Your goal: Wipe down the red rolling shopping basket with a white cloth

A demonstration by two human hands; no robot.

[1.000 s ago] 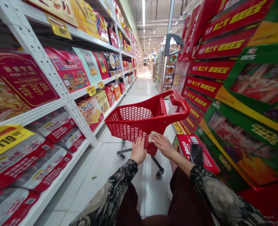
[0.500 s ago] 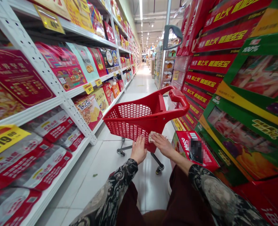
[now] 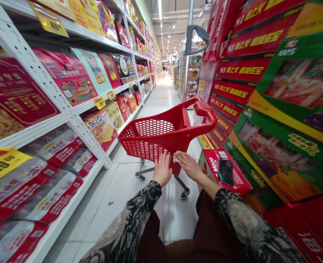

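A red plastic shopping cart (image 3: 161,137) stands in the aisle just ahead of me, its basket walls perforated and its handle (image 3: 205,109) at the upper right. My left hand (image 3: 162,170) rests flat on the cart's near side, fingers stretched upward. Beside it, my right hand (image 3: 188,165) presses a small pale cloth (image 3: 177,156) against the same red wall, fingers laid over it. Both my sleeves are dark with a pale pattern.
White shelves (image 3: 68,117) with boxed goods and yellow price tags (image 3: 99,103) line the left. Stacked red and green cartons (image 3: 273,109) wall the right, a red box (image 3: 224,171) close to my right arm. The tiled floor (image 3: 161,95) runs far ahead.
The view has tipped slightly, so the cart and both hands sit a little higher. My left hand has slid up the cart's side; the right hand stays on the cloth.
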